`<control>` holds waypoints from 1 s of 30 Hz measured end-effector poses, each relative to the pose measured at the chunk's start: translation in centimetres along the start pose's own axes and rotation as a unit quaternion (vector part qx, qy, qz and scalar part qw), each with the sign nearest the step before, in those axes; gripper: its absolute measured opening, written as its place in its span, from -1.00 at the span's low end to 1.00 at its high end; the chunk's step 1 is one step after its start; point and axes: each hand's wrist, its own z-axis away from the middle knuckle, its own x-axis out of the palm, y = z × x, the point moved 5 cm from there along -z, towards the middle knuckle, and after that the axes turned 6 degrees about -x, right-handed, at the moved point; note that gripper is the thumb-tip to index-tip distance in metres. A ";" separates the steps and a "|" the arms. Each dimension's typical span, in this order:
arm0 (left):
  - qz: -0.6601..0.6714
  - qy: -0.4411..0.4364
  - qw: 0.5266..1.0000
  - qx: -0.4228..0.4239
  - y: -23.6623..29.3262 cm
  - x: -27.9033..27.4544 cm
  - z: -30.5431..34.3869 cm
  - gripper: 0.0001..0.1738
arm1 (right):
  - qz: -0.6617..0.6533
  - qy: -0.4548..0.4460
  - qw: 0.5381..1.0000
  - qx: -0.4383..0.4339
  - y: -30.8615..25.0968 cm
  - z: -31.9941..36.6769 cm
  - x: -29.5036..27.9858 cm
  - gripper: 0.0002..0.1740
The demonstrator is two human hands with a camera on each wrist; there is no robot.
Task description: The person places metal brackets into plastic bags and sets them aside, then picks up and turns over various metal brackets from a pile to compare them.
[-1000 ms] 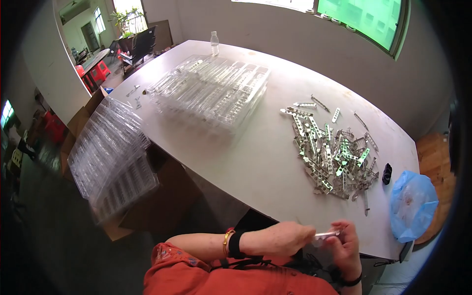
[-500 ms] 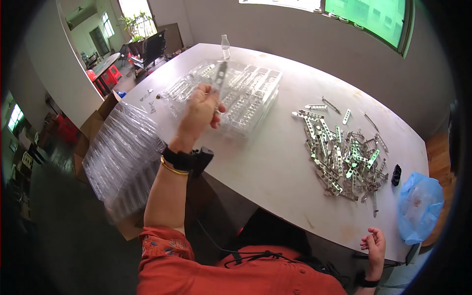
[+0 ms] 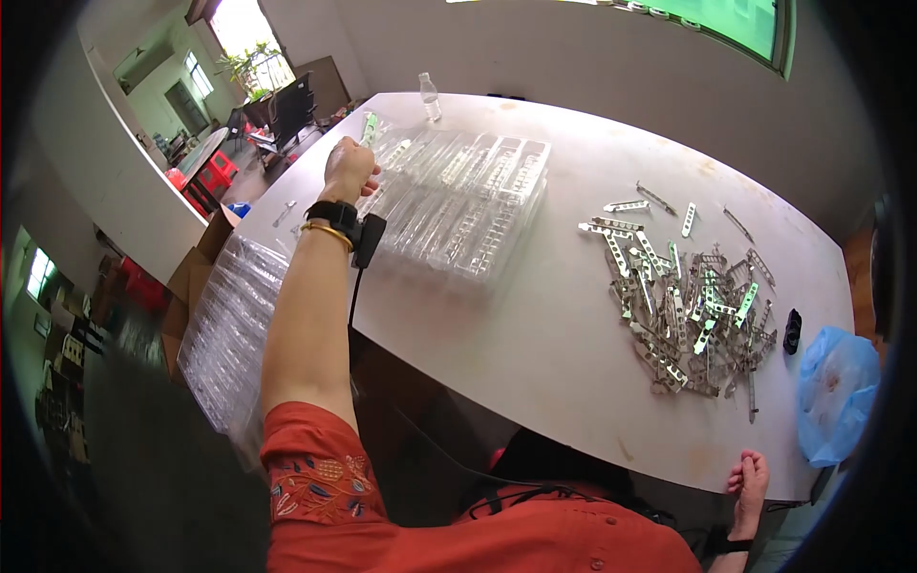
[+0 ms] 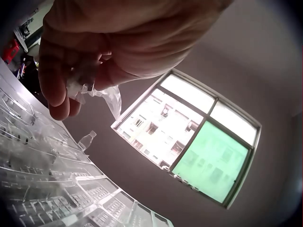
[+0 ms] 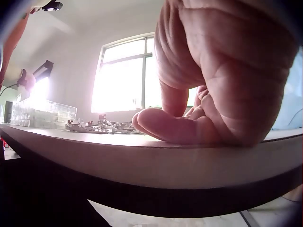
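My left hand (image 3: 350,170) reaches over the far left part of the stacked clear plastic trays (image 3: 458,229). It pinches a perforated metal strip (image 3: 370,126) by one end, the other end pointing away from me. In the left wrist view, crinkled clear plastic film (image 4: 112,100) hangs at the fingertips around the strip, whose far part is hidden there. Several similar strips lie in the tray compartments. My right hand (image 3: 752,477) rests at the table's near right edge, fingers loosely curled with nothing in them.
A loose pile of perforated metal strips (image 3: 702,315) covers the table's right part. A black object (image 3: 793,331) and a blue plastic bag (image 3: 839,396) are beyond it. A clear bottle (image 3: 430,98) stands behind the trays. More clear trays (image 3: 234,334) fill a cardboard box at left.
A second ago both hands were together at the near edge with a strip. The left hand has since carried the strip left and away over the trays; the right stayed near the edge.
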 end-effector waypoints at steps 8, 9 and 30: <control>-0.159 0.026 0.987 0.011 4.2 4.8 -4.2 -0.59 | 0.020 0.032 0.999 0.009 0.1 0.1 -0.4 -0.77; -0.157 0.023 0.987 0.002 4.2 5.6 -4.8 -0.61 | 0.022 0.035 0.999 0.014 0.1 0.1 -0.5 -0.77; -0.358 0.035 0.932 0.034 2.5 12.0 -9.4 -0.62 | 0.033 0.086 0.994 0.061 -0.9 0.6 -0.1 -0.79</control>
